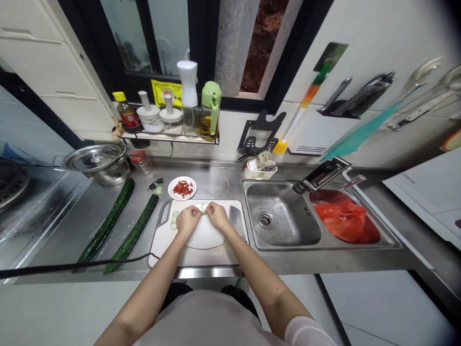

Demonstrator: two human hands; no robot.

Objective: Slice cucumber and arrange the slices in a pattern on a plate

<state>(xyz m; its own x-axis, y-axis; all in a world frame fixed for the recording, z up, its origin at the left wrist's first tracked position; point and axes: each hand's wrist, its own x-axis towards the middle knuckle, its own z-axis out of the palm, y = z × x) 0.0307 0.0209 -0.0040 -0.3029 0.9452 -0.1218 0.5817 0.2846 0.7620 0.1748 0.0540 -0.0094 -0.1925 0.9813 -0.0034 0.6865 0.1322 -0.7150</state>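
Note:
Both my hands are over a white plate (205, 238) that lies on the pale cutting board (165, 247). My left hand (189, 218) has its fingers pinched together above the plate's far left part; what they hold, if anything, is hidden. Opposite it, the fingertips of my right hand (217, 215) are closed at a thin cucumber slice (203, 206) near the plate's far rim. Several more cucumber slices (175, 220) lie in a row on the board, left of my left hand. A wide-bladed knife (236, 221) rests along the board's right side.
Two long cucumbers (135, 230) lie left of the board, with a dark cable across their near ends. Behind the board sits a small dish of chopped red pieces (183, 188). The sink (284, 216) is on the right, a red bag (342, 221) in its second basin. A lidded pot (104, 163) stands back left.

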